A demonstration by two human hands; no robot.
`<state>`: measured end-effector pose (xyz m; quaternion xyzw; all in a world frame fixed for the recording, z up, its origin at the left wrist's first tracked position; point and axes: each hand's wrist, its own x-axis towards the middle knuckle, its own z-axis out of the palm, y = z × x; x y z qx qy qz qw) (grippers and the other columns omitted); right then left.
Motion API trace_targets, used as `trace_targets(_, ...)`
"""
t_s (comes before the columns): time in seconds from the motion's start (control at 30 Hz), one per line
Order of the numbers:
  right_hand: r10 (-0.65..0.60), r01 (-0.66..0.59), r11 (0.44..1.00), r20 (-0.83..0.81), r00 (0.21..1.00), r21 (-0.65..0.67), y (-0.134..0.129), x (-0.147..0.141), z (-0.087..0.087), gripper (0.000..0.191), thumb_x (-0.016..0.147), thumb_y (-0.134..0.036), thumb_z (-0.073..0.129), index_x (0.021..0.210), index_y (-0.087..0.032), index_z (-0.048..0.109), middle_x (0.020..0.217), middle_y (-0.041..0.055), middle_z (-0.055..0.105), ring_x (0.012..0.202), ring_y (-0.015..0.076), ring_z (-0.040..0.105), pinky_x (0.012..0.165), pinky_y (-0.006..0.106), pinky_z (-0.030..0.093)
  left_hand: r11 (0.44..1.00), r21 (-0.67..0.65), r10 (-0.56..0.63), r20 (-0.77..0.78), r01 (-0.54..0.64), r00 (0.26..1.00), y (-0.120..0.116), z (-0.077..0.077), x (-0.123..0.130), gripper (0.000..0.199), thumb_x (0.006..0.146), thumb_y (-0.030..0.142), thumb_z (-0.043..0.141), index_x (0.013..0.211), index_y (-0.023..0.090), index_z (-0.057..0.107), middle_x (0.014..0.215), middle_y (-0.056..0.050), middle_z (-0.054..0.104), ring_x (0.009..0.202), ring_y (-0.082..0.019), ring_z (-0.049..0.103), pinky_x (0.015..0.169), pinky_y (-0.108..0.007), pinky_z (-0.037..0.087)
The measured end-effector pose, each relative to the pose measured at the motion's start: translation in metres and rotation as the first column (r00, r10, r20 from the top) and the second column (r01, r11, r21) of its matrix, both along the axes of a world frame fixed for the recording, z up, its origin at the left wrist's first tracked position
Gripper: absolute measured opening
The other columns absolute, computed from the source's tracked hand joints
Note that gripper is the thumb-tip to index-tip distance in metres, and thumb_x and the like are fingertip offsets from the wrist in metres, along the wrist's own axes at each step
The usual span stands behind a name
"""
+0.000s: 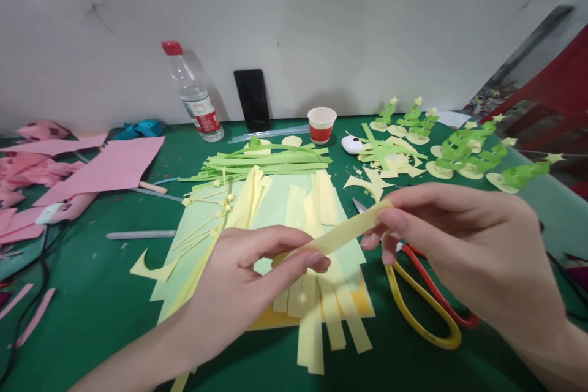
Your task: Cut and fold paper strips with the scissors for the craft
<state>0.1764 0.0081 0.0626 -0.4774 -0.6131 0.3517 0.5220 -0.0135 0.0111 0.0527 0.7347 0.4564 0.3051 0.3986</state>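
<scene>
A pale yellow paper strip is stretched between my two hands above the table. My left hand pinches its left part between thumb and fingers, where the strip seems to curl. At the strip's right end, my right hand grips it between thumb and forefinger. Beneath lie more yellow paper strips on light green sheets. Scissors with red and yellow handles rest under my right hand, their blades partly hidden. Small yellow paper stars on thin stems lie left of the strips.
Behind the strips lie green paper strips. A bottle, a phone and a paper cup stand by the wall. Several green paper spirals topped with stars are at the right. Pink paper covers the left, near a pen.
</scene>
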Motion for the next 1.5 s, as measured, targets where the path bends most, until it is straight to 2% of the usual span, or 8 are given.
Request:
trace_targets(0.27, 0.104, -0.105, 0.994, 0.041, 0.994, 0.034, 0.001, 0.007, -0.001, 0.009, 0.071, -0.017, 0.064, 0.066, -0.025, 0.064, 0.054, -0.003, 0.063, 0.041, 0.0088, 0.056, 0.037, 0.015, 0.048, 0.994, 0.09, 0.054, 0.065, -0.06, 0.996, 0.005, 0.006, -0.003, 0.016, 0.077, 0.023, 0.058, 0.064, 0.022, 0.068, 0.058, 0.006, 0.069, 0.048, -0.011, 0.062, 0.042, -0.018, 0.046)
trace_targets(0.4, 0.183, -0.171, 0.981, 0.142, 0.973, -0.093, 0.006, 0.015, 0.002, 0.011, 0.069, -0.017, 0.063, 0.061, -0.023, 0.061, 0.049, -0.0024, 0.059, 0.039, 0.0086, 0.053, 0.034, 0.015, 0.043, 0.994, 0.014, 0.106, 0.126, -0.109, 0.986, 0.009, 0.008, -0.008, 0.01, 0.073, 0.022, 0.062, 0.064, 0.021, 0.067, 0.055, 0.006, 0.068, 0.048, -0.013, 0.063, 0.042, -0.019, 0.05)
trace_targets(0.6, 0.342, -0.32, 0.875, -0.003, 0.94, -0.363, 0.015, 0.019, 0.004, 0.015, 0.065, -0.016, 0.065, 0.055, -0.02, 0.056, 0.046, -0.0012, 0.058, 0.036, 0.01, 0.053, 0.031, 0.016, 0.043, 0.969, -0.232, 0.156, 0.32, -0.083, 0.935, 0.016, 0.006, -0.012, 0.009, 0.069, 0.015, 0.064, 0.062, 0.019, 0.065, 0.054, 0.005, 0.068, 0.049, -0.012, 0.064, 0.049, -0.02, 0.055)
trace_targets(0.83, 0.378, -0.374, 0.759, -0.109, 0.92, -0.533, 0.019, 0.026, 0.01, 0.02, 0.06, -0.013, 0.07, 0.053, -0.017, 0.052, 0.048, -0.0033, 0.06, 0.04, 0.0069, 0.054, 0.037, 0.012, 0.044, 0.964, -0.264, 0.169, 0.488, -0.04, 0.857, 0.014, 0.006, -0.014, 0.012, 0.075, 0.02, 0.063, 0.064, 0.02, 0.069, 0.059, 0.003, 0.071, 0.053, -0.012, 0.066, 0.051, -0.017, 0.055)
trace_targets(0.97, 0.444, -0.409, 0.715, -0.084, 0.892, -0.567, 0.023, 0.028, 0.012, 0.021, 0.062, -0.014, 0.068, 0.053, -0.017, 0.05, 0.049, -0.0035, 0.06, 0.041, 0.0062, 0.053, 0.039, 0.012, 0.043, 0.966, -0.253, 0.173, 0.5, -0.048, 0.849, 0.016, 0.004, -0.015, 0.012, 0.074, 0.019, 0.064, 0.065, 0.022, 0.07, 0.056, 0.004, 0.07, 0.053, -0.013, 0.067, 0.053, -0.019, 0.056)
trace_targets(1.1, 0.511, -0.385, 0.748, 0.098, 0.854, -0.54, 0.027, 0.031, 0.01, 0.02, 0.067, -0.021, 0.065, 0.055, -0.017, 0.05, 0.051, -0.0036, 0.058, 0.045, 0.007, 0.053, 0.044, 0.015, 0.042, 0.967, -0.256, 0.135, 0.508, 0.0, 0.85, 0.018, 0.001, -0.016, 0.009, 0.074, 0.018, 0.064, 0.068, 0.021, 0.071, 0.058, 0.003, 0.071, 0.053, -0.013, 0.067, 0.053, -0.018, 0.057)
trace_targets(1.3, 0.593, -0.355, 0.779, 0.424, 0.684, -0.517, 0.025, 0.024, 0.004, 0.024, 0.072, -0.037, 0.061, 0.093, -0.028, 0.065, 0.094, -0.0021, 0.064, 0.079, 0.014, 0.058, 0.065, 0.022, 0.046, 0.912, -0.394, 0.057, 0.403, 0.117, 0.913, 0.014, 0.0, -0.005, 0.013, 0.073, 0.011, 0.062, 0.067, 0.017, 0.071, 0.057, 0.0, 0.071, 0.052, -0.012, 0.067, 0.051, -0.014, 0.054)
trace_targets(1.5, 0.669, -0.453, 0.683, 0.241, 0.703, -0.573, 0.011, -0.002, -0.002, 0.03, 0.081, -0.03, 0.048, 0.06, -0.018, 0.067, 0.063, 0.0006, 0.067, 0.06, 0.0129, 0.059, 0.055, 0.021, 0.045, 0.9, -0.405, -0.031, 0.314, 0.163, 0.949, 0.01, -0.001, 0.004, 0.012, 0.075, 0.015, 0.058, 0.067, 0.016, 0.067, 0.058, -0.001, 0.07, 0.054, -0.013, 0.066, 0.053, -0.019, 0.054)
